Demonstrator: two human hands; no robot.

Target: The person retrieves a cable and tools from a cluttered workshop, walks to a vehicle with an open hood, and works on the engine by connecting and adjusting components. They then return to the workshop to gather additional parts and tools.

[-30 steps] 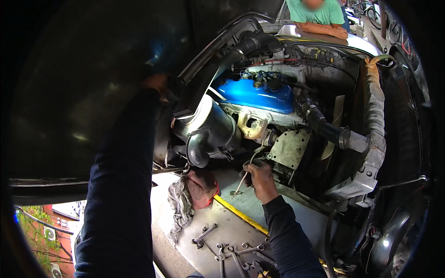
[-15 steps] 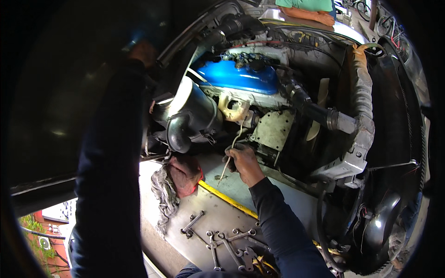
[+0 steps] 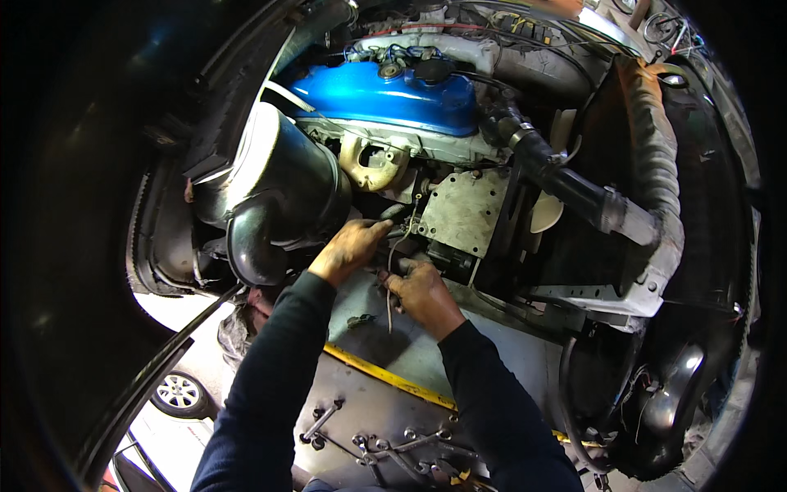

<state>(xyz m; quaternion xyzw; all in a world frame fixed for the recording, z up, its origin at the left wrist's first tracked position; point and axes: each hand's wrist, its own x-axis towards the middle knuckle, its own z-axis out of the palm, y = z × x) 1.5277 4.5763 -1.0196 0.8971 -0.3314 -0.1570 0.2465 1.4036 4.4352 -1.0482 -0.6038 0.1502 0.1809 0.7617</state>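
Your left hand (image 3: pixel 348 250) rests at frame centre, fingers extended onto the engine parts just below the black air cleaner housing (image 3: pixel 283 193), clamped on nothing. Your right hand (image 3: pixel 422 291), just right of it, is closed around a thin wire (image 3: pixel 392 271) under the grey metal plate (image 3: pixel 463 209). Loose wrenches (image 3: pixel 385 447) lie on the panel at lower centre.

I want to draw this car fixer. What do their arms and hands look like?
Both arms wear long dark navy sleeves that reach the wrists. The left hand and the right hand are bare, with no gloves, and look smudged with grime.
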